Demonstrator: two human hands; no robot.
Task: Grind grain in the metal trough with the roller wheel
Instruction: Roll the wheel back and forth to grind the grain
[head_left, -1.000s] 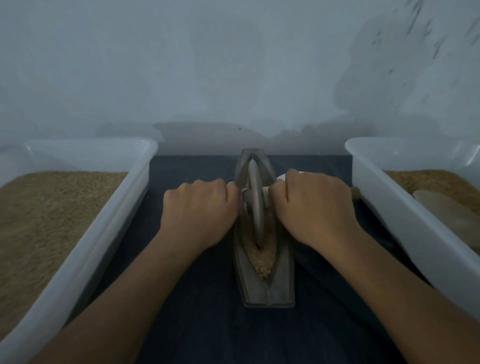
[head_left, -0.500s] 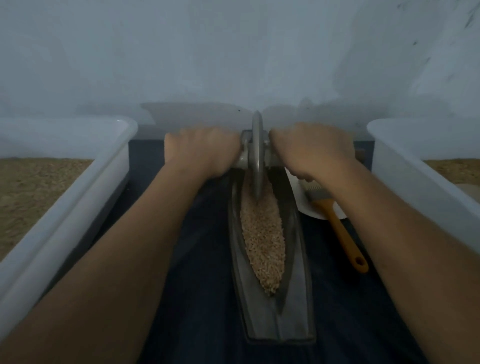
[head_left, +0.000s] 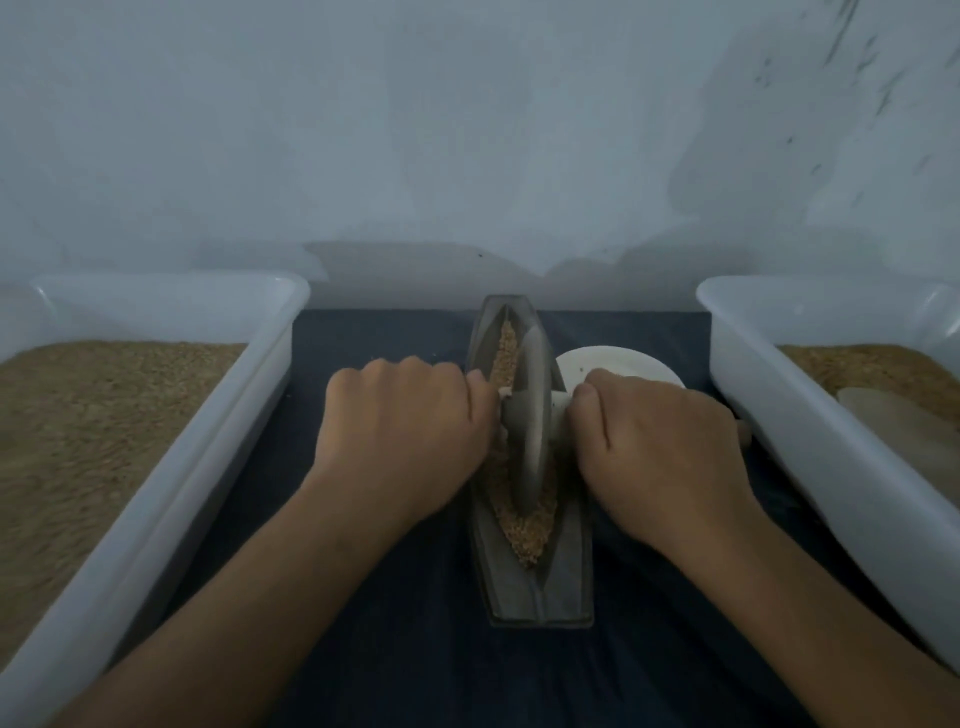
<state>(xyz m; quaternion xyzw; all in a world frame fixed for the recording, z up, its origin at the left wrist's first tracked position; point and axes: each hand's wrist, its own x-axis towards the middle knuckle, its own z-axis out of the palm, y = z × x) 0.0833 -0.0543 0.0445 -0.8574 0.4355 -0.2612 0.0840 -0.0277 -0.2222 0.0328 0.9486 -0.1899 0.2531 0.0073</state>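
Observation:
A long boat-shaped metal trough (head_left: 569, 577) lies lengthwise on the dark cloth in the middle. Brown grain (head_left: 530, 535) fills its groove. A grey roller wheel (head_left: 530, 421) stands upright in the groove at about mid-length. My left hand (head_left: 400, 441) grips the wheel's axle handle on the left side. My right hand (head_left: 654, 452) grips the handle on the right side. Both handles are mostly hidden under my fists.
A white plastic tub (head_left: 218, 436) with grain stands to the left, and another white tub (head_left: 779, 415) with grain and a pale scoop (head_left: 904, 436) to the right. A white dish (head_left: 618, 369) sits behind my right hand. A pale wall closes the back.
The wheel, at mid-trough a second ago, reached the far end and has now rolled back toward me to mid-trough, both hands moving with it. My right hand now hides the orange-handled brush.

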